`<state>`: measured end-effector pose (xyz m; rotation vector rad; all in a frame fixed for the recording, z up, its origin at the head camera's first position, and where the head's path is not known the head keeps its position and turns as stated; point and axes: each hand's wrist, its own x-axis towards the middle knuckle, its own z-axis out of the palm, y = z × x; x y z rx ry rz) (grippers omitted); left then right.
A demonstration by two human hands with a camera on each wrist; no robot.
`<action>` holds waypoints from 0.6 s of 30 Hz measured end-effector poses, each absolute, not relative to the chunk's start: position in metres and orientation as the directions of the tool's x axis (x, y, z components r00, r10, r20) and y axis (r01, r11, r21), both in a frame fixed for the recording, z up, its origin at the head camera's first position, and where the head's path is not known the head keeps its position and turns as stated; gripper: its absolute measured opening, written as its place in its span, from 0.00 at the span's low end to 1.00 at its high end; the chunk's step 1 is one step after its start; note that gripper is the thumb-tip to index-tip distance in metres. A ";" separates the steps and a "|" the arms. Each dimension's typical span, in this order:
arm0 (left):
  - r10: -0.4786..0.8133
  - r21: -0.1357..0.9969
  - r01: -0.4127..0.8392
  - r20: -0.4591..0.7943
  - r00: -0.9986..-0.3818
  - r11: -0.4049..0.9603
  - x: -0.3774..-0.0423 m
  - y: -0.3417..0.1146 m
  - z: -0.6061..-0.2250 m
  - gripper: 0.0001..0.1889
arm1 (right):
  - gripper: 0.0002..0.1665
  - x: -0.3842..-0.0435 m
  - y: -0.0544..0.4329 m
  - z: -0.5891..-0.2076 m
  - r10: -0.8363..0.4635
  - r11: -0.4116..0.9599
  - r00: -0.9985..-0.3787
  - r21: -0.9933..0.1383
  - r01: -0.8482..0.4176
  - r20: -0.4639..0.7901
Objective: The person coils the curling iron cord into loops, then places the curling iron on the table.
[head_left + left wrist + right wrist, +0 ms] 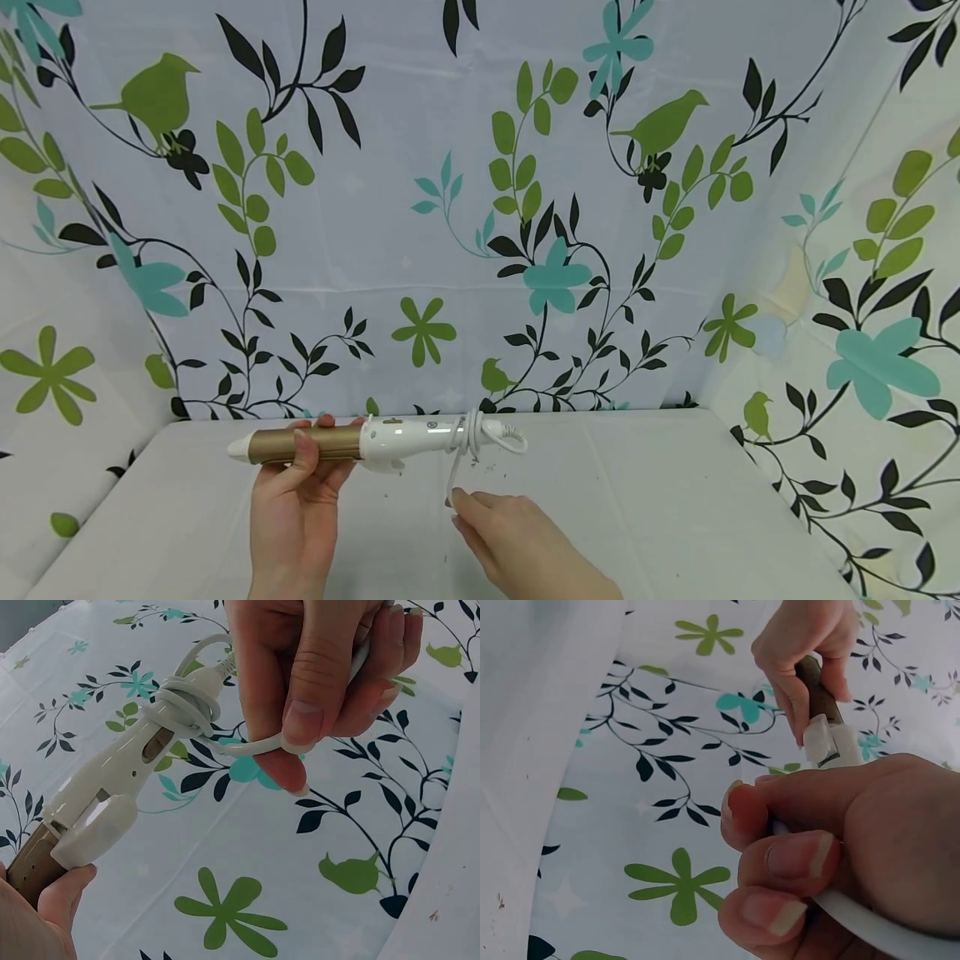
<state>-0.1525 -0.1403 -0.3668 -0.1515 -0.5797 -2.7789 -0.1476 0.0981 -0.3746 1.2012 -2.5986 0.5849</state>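
A white and gold curling iron (pixel 408 435) is held level above the table in the head view, its gold barrel to the left. My left hand (pixel 302 492) grips that barrel, thumb in front and fingers behind. The white cord (pixel 184 709) is wound in several loops round the handle's end. Between thumb and fingers, my right hand (pixel 517 533) pinches the cord's free stretch below the handle. In the right wrist view the cord (pixel 885 928) runs through the curled fingers of the right hand (pixel 817 847).
Below the hands lies a white table (pixel 675 500) with small dark specks near its back edge. Behind it hangs a cloth (pixel 360 217) printed with birds, leaves and flowers, and similar cloth covers both sides.
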 end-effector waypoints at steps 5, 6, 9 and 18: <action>-0.269 0.363 0.304 0.146 -0.952 -0.881 -0.153 -0.139 -0.366 0.04 | 0.11 -0.145 0.097 -0.373 -0.687 0.583 -0.643 -0.271 -0.766 0.338; -0.272 0.365 0.304 0.139 -0.952 -0.880 -0.153 -0.139 -0.366 0.04 | 0.14 -0.144 0.097 -0.372 -0.690 0.586 -0.646 -0.272 -0.763 0.326; -0.280 0.369 0.306 0.124 -0.952 -0.877 -0.153 -0.138 -0.365 0.04 | 0.22 -0.142 0.097 -0.371 -0.701 0.602 -0.647 -0.237 -0.762 0.301; -0.317 0.382 0.326 0.089 -0.944 -0.864 -0.153 -0.138 -0.364 0.04 | 0.13 -0.140 0.096 -0.372 -0.721 0.541 -0.517 -0.092 -0.836 0.461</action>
